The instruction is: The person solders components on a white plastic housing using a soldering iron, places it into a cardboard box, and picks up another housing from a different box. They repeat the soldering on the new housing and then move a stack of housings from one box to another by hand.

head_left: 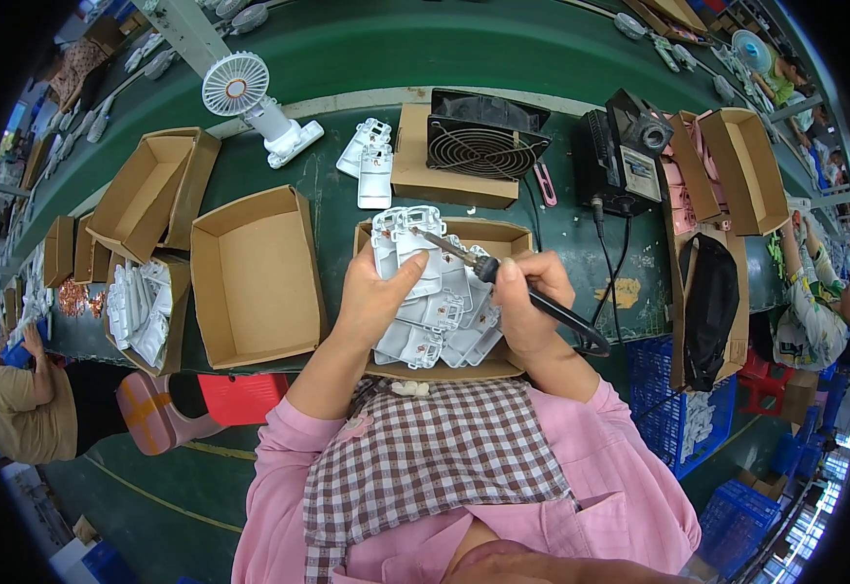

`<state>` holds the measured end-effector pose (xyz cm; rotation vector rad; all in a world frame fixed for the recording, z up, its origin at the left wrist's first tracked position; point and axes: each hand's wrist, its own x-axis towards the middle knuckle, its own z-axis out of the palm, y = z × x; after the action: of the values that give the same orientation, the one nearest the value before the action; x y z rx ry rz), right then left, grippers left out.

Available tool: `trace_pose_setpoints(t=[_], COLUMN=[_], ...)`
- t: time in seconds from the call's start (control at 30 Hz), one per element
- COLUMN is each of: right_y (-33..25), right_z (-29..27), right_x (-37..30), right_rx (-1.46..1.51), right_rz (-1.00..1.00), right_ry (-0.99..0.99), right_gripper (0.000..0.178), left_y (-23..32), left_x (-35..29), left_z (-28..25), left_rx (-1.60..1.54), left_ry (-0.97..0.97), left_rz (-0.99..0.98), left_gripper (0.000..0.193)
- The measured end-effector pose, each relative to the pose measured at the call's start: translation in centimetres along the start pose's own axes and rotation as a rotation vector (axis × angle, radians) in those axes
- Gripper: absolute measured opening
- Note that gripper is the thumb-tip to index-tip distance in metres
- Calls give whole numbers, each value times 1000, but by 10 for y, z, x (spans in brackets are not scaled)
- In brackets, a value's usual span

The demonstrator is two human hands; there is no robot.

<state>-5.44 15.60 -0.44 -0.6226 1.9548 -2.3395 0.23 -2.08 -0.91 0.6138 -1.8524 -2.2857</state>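
My left hand (pixel 374 292) is closed on a white plastic housing (pixel 393 230), held over a cardboard box (pixel 503 232) in front of me. Small copper-coloured bits show on the housing. In my right hand (pixel 532 297) is a soldering iron (pixel 484 266), gripped like a pen, with its tip against or very near the housing's upper part; contact is hard to make out. The box below is filled with several similar white housings (pixel 440 316). Two more white housings (pixel 375 175) lie on the green table beyond my left hand.
A black fan (pixel 484 144) rests on a cardboard box at the back. Right of it stands a black soldering station (pixel 620 156) with cables (pixel 605 253). Left are an open cardboard box (pixel 258 277), a box of white parts (pixel 140 307) and a white handheld fan (pixel 255 102). Co-workers sit at both sides.
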Motion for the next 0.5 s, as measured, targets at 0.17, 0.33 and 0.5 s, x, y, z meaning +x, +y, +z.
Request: trace_pose_setpoints(t=[0.17,0.33,0.5], right_y=[2,-2,0], right_z=[-3,-2,-3], right_x=[-1,-2,-2], right_rx=[127,156,93], right_rz=[-93,-131,-108], right_ry=[17,17,-1], right_gripper=[12,13,13], left_y=[6,8,-2], left_x=[-2,-1,0], left_z=[4,-1,-1], left_rx=[-145,-324,-254], left_ry=[-74,-175,-170], left_rz=[0,-226,-85], left_gripper=[37,33,29])
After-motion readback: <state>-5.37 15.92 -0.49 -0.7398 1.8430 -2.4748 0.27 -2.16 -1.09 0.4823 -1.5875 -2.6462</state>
